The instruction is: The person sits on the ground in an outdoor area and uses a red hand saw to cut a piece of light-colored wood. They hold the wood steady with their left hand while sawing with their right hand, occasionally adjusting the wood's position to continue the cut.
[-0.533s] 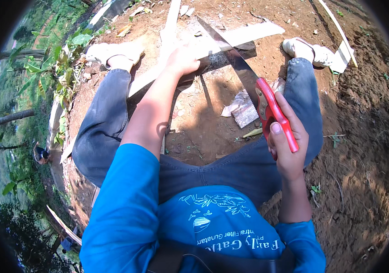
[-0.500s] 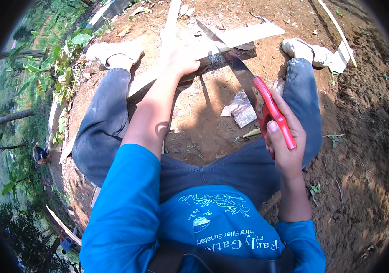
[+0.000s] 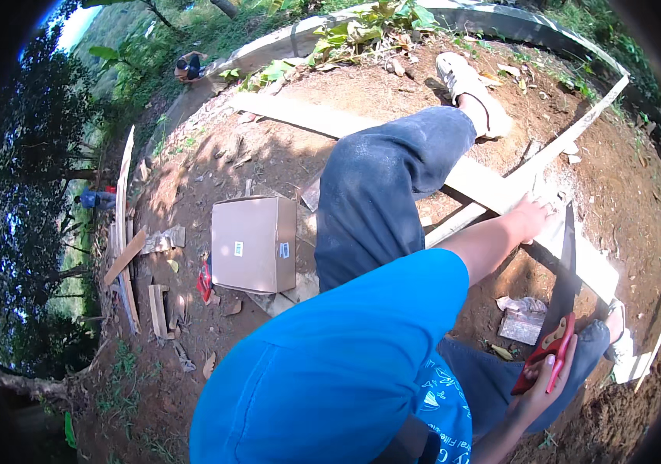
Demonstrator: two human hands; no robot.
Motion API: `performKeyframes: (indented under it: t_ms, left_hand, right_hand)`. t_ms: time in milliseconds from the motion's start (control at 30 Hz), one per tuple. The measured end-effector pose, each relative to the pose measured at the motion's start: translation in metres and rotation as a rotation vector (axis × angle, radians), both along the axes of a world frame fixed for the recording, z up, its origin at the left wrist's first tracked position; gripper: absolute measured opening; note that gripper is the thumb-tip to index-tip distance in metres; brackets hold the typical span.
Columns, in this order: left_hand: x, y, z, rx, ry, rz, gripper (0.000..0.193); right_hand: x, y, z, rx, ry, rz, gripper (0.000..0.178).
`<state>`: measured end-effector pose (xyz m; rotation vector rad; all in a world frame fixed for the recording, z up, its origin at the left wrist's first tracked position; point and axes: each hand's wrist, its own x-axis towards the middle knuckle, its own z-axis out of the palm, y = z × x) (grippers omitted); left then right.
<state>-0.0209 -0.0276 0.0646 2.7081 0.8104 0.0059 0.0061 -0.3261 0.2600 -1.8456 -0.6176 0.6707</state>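
My left hand [image 3: 533, 215] bears down on a pale wooden board [image 3: 595, 272], its fingers over the top and its thumb by the near edge; strong sunlight washes out the fingertips. The board passes beyond my left leg and crosses a narrower plank [image 3: 566, 145] close to that hand. In my right hand [image 3: 541, 390] is the red handle of a hand saw [image 3: 565, 298]. Its long dark blade points away from me and meets the board just right of my left hand. Whether the teeth are in the wood I cannot tell.
Left of my leg stands a closed cardboard box [image 3: 245, 243], with a red-handled tool [image 3: 205, 280] beside it. Wood scraps [image 3: 158, 311] and long planks [image 3: 123, 201] lie farther left. A small wood block [image 3: 522, 325] sits between my legs. Two people are far off.
My view has swung to the left, bringing the cardboard box and wood scraps into sight. My left hand stays on the board, and the saw remains in my right hand with its blade at the board.
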Motion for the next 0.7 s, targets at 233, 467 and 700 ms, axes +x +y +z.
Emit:
performKeyframes:
  t_ms: [233,467,700]
  left_hand:
    - [-0.019,0.011,-0.002,-0.024,-0.029,0.028,0.042]
    - [-0.119,0.088,0.044,-0.125,-0.001,0.002,0.033]
    - [-0.482,0.04,0.227,-0.23,-0.275,0.528,0.025]
  right_hand:
    - [-0.003,0.0,-0.011,-0.02,-0.023,0.112,0.061]
    - [0.004,0.002,-0.016,0.089,0.064,0.056,0.056]
    - [0.006,0.003,-0.005,0.09,0.075,0.054,0.052]
